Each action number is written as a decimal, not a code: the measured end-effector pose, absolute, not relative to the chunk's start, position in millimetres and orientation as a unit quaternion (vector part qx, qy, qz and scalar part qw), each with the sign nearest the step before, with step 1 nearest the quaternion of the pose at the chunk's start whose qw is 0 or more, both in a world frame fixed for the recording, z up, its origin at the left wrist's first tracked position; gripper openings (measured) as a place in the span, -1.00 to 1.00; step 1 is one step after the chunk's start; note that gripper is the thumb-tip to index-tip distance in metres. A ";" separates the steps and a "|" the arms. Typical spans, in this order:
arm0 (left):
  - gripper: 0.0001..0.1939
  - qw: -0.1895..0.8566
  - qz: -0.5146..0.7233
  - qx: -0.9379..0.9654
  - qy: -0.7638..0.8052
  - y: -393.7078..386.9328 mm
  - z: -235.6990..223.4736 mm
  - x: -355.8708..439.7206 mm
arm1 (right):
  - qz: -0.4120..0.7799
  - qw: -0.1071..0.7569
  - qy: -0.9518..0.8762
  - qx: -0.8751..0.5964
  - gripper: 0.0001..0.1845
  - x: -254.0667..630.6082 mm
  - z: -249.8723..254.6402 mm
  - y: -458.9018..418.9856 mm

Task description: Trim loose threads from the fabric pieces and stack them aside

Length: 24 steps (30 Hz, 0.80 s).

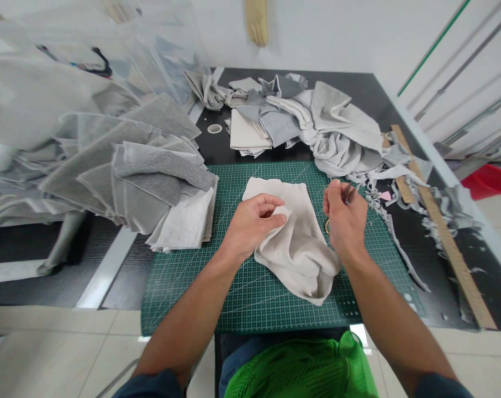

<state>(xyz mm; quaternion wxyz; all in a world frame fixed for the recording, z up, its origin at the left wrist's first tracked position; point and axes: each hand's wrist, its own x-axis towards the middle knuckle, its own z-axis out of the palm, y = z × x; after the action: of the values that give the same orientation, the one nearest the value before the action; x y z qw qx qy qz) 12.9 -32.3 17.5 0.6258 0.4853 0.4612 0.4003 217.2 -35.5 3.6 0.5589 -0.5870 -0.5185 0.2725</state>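
Note:
My left hand (258,224) is closed, pinching a raised edge of a cream piece of cloth (291,249) between thumb and fingers. That cloth lies rumpled on a green cutting mat (242,304), its lower part folded over. To the right of it, my right hand (344,218) is closed around small scissors (327,226). A gold-coloured finger ring of theirs shows beside the palm, and dark metal shows near the fingertips. Most of the scissors is hidden by the hand, which is held apart from the pinched edge.
Grey cloth pieces (138,171) are stacked at the left. Behind the mat lies a heap of fabric (283,110), with a tape roll (214,129) beside it. Cloth scraps and a wooden ruler (444,237) lie along the right. A red basin (488,181) stands beyond the table.

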 end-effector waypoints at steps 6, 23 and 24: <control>-0.59 0.630 0.425 0.477 0.442 -31.3 18.6 13.0 | 0.276 0.511 -0.539 -0.610 -0.55 210.2 0.7 -36.4; -0.51 0.561 0.422 0.523 0.482 -31.6 13.8 13.0 | 0.363 0.547 -0.500 -0.566 -0.59 203.4 5.2 -41.9; -0.49 0.567 0.419 0.521 0.481 -32.2 14.5 13.8 | 0.359 0.551 -0.501 -0.563 -0.56 202.7 5.8 -42.3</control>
<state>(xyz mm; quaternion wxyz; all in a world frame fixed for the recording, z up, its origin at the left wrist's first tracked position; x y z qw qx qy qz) 13.8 -32.2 14.5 0.5672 0.5205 0.4814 0.4190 202.7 -42.3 5.8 0.5510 -0.5627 -0.5010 0.3588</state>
